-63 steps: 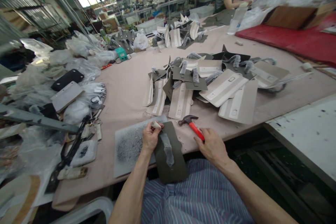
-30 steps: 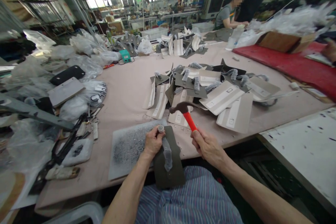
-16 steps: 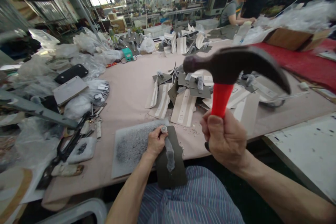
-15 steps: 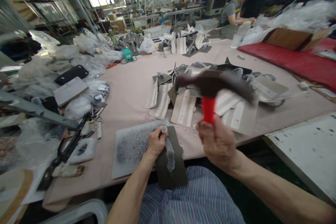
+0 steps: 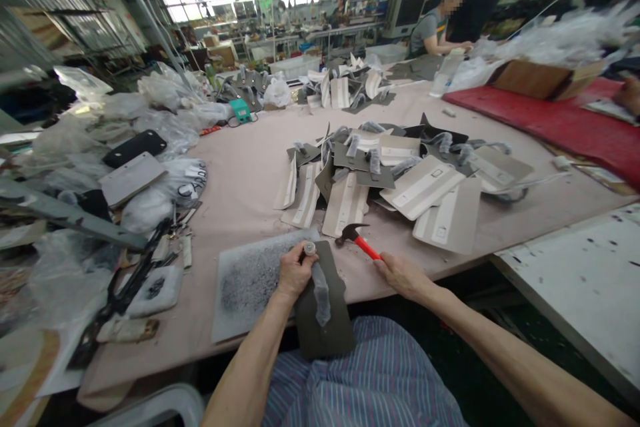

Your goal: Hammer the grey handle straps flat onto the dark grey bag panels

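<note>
My left hand (image 5: 295,272) is closed around an upright punch (image 5: 310,249), whose round pale top shows above the fingers; its lower end is hidden. Beneath it lies a dark olive panel (image 5: 327,340) with a plastic-wrapped strap (image 5: 321,297) along it, partly overhanging the table edge above my lap. A pale board (image 5: 245,280) covered with dark marks is under the panel's far end. In my right hand (image 5: 403,275) is a claw hammer (image 5: 367,247) with a red handle, its dark head low over the table, right of the panel.
Beyond the hammer is a heap of panels (image 5: 425,187) with wrapped straps. Plastic bags (image 5: 145,197) and loose tools (image 5: 186,250) crowd the left side. At right are a red board (image 5: 540,110) with an open cardboard box (image 5: 533,79) and a co-worker (image 5: 433,30).
The hammer has dropped from a raised, blurred position in front of the heap down to near the tabletop. My left hand still grips the punch in about the same place.
</note>
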The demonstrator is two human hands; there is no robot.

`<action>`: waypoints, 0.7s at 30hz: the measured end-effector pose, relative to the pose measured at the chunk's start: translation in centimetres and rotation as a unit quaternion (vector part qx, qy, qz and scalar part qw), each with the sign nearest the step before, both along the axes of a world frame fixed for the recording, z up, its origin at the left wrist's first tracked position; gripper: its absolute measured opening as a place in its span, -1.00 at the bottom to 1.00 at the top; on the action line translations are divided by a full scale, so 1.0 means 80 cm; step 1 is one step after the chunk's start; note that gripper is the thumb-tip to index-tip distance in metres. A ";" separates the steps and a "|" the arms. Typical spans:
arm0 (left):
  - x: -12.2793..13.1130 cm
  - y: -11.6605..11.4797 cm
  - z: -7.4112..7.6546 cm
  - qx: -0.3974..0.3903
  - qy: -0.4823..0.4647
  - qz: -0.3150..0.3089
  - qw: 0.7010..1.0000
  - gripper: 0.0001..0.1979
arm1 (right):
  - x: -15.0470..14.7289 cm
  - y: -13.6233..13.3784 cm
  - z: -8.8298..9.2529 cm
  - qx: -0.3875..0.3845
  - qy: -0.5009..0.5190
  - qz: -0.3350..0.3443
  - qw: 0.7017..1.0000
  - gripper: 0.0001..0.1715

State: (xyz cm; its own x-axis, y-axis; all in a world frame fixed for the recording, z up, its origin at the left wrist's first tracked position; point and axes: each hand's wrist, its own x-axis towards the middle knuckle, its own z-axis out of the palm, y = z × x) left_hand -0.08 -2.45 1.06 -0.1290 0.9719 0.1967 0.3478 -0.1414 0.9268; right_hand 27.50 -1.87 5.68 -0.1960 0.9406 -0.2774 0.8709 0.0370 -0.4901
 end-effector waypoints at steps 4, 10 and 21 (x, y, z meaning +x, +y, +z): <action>0.000 0.000 -0.001 -0.003 -0.005 0.015 1.000 -0.83 | -0.033 -0.013 0.001 0.179 -0.013 0.105 0.978 -0.53; 0.009 0.005 0.002 -0.033 -0.072 0.063 0.995 -0.82 | -0.114 -0.038 0.036 0.239 -0.015 0.450 0.860 -0.65; -0.026 0.019 0.101 0.074 -0.190 0.180 0.962 -0.68 | -0.143 -0.042 0.066 0.166 -0.119 0.105 0.973 -0.74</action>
